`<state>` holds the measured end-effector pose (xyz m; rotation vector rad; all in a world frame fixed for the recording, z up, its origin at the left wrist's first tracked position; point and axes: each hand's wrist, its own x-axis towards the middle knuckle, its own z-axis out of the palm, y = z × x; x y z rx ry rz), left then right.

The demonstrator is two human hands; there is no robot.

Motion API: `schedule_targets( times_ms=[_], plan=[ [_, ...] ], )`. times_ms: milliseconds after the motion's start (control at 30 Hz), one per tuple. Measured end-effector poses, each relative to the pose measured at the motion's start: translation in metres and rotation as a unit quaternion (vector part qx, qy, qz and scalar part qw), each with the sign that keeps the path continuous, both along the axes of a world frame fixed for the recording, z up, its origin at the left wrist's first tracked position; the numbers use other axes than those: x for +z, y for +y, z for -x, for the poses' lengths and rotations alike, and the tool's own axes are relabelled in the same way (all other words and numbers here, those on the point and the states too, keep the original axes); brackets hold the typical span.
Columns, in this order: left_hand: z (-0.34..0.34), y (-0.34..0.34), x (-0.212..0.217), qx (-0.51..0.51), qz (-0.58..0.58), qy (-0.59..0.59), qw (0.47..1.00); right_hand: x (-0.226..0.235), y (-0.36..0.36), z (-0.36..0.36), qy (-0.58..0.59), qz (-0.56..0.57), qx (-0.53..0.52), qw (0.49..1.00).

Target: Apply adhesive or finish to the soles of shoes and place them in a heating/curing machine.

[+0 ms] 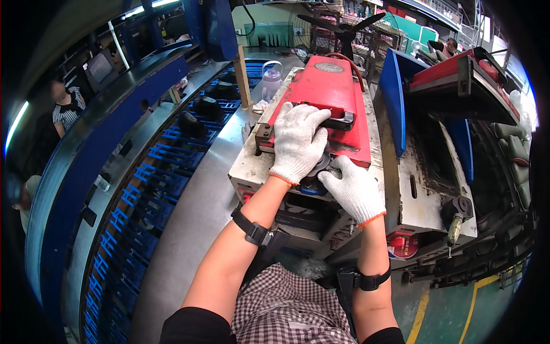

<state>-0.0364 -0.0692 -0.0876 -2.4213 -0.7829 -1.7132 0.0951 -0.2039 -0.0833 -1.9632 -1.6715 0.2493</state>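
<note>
The left hand (pixel 298 140), in a white knit glove with an orange cuff, lies palm-down with fingers spread over a dark shoe piece (pixel 318 169) and the black handle (pixel 338 117) at the near edge of a red press plate (pixel 329 100); it presses flat and does not close round anything. The right hand (pixel 352 189), gloved the same way, rests just beside it, fingers curled against the dark piece from the near side (whether it truly pinches the piece or only steadies it cannot be told, since the glove hides the fingertips). The dark piece sits between the two hands at the front lip of the grey, worn machine body (pixel 252 166). To do this well, I judge that both palms should keep the piece seated squarely under the plate, with fingertips kept out of the gap beneath the red plate. Farther out, a round grey label (pixel 329 67) sits near the far end of the red plate, a red round sticker (pixel 403 245) marks the machine's lower right front, a clear bottle with a pale lilac lid (pixel 271 80) stands behind to the left, and a blue conveyor (pixel 166 155) with dark shoes curves away on the left. Yellow floor lines (pixel 423 312) show at the lower right.
</note>
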Motion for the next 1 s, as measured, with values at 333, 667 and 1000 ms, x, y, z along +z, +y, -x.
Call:
schedule_targets(
  times_ms=[333,667,1000],
  plan=[
    [0.005,-0.002,0.0,-0.002,0.002,0.011,1.0,0.001,-0.003,0.004,0.021,-0.019,0.007,1.0],
    [0.21,-0.036,-0.107,0.292,0.033,0.086,0.952,-0.007,0.004,-0.005,0.037,-0.053,0.03,0.997],
    [0.6,-0.168,-0.15,0.811,0.325,-0.29,0.391,-0.026,0.006,-0.024,0.051,-0.092,0.056,0.993]
  ],
)
